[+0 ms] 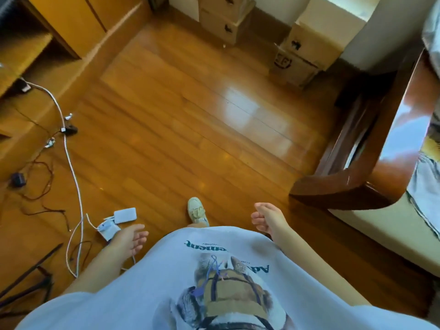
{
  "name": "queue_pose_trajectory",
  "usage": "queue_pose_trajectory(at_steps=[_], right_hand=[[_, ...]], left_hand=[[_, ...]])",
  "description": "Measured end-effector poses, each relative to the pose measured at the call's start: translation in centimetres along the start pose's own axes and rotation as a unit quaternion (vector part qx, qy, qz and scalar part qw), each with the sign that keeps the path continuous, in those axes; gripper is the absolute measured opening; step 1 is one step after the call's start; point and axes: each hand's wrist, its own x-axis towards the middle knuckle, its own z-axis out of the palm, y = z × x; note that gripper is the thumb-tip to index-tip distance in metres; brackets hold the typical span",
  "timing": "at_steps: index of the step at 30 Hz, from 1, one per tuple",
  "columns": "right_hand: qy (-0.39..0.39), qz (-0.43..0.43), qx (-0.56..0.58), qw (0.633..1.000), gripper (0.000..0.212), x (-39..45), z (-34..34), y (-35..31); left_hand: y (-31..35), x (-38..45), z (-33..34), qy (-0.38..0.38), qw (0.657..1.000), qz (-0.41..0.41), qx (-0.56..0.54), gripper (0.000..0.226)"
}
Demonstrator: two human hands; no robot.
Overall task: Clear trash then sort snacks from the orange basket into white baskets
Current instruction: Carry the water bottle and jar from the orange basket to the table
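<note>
Hands are hanging at my sides as I'm looking down: left hand (129, 239) is dangling with fingers loosely curled, gripping nothing; right hand (267, 219) is also loosely curled and holding nothing. I'm seeing no baskets or snacks, only wooden floor (181, 120), stacked cardboard boxes (307, 51) ahead and white chargers (119, 221) lying just beside my left hand.

Cables (71, 163) trail over the floor (178, 115) at left, cardboard boxes (302, 55) stand ahead, what may be a bed frame (352, 182) lies right
</note>
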Motion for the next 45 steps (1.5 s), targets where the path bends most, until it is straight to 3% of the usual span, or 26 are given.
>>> queue_pose_trajectory(at_steps=[5, 11, 16, 21, 24, 29, 38, 42, 44, 45], right_hand=[[0.03, 0.029, -0.004, 0.999, 0.007, 2.0, 1.8, -4.3], [0.112, 0.124, 0.034, 0.985, 0.011, 5.9, 1.7, -8.9], [0.109, 0.171, 0.049, 0.978, 0.012, 11.4, 2.4, -16.1], [0.084, 0.167, 0.012, 0.982, 0.018, 16.3, 4.5, -27.3], [0.055, 0.098, -0.044, 0.993, 0.017, 18.3, 6.8, -34.8], [-0.03, -0.002, -0.145, 0.989, 0.009, 19.7, 13.0, -45.9], [-0.137, -0.072, -0.287, 0.945, 0.005, 22.2, 27.0, -58.8], [-0.131, -0.06, -0.294, 0.945, 0.008, 23.2, 33.0, -63.6], [-0.119, -0.038, -0.297, 0.947, 0.009, 24.1, 42.2, -69.7], [-0.114, -0.034, -0.276, 0.954, 0.008, 23.5, 41.3, -69.7]], left_hand=[[8.5, -0.1, 1.3, -0.014, 0.998, 0.048, 0.032, 0.033], [18.4, -0.4, 6.0, -0.063, 0.989, 0.117, 0.069, 0.028], [26.6, 0.7, 9.2, -0.062, 0.986, 0.134, 0.07, 0.026], [33.3, 1.7, 9.2, -0.035, 0.994, 0.098, 0.013, 0.025], [36.5, 2.3, 8.3, -0.019, 0.996, 0.08, -0.043, 0.028], [39.6, 3.4, 5.6, 0.014, 0.989, 0.048, -0.137, 0.032], [42.8, 7.9, -1.2, 0.021, 0.963, -0.056, -0.263, 0.041], [49.6, 10.3, -5.3, 0.035, 0.943, -0.061, -0.326, 0.04], [58.2, 12.8, -12.2, 0.037, 0.948, -0.062, -0.311, 0.031], [59.2, 12.6, -12.0, 0.028, 0.954, -0.043, -0.297, 0.026]])
